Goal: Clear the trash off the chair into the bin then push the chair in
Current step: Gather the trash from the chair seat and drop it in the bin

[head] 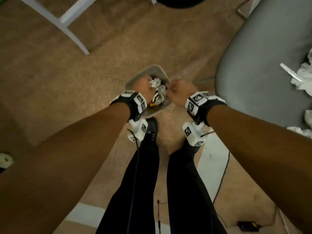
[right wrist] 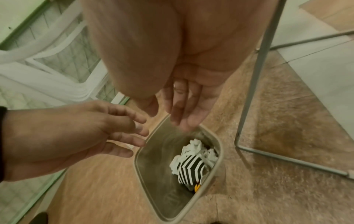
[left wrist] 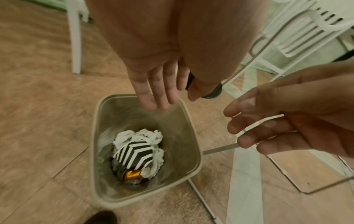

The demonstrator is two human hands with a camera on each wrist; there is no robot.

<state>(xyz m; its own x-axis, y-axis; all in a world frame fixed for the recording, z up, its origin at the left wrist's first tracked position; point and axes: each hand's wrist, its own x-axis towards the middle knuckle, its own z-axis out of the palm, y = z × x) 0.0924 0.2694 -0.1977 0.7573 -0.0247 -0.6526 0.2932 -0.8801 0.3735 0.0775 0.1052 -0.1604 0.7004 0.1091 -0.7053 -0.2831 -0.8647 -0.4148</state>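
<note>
Partly done — the bin (left wrist: pixel 99 136), a small beige plastic tub with rounded corners on the tan floor, holds crumpled white paper (left wrist: pixel 134 136), a black-and-white striped wrapper (left wrist: pixel 134 154) and something orange. Left hand (left wrist: pixel 159 84) and right hand (right wrist: pixel 184 106) hover over its rim, fingers straight and spread, holding nothing. More crumpled white scraps (head: pixel 302 75) lie on the grey padded chair (head: pixel 256 68) to the right — they need binning, then the chair pushing in
</note>
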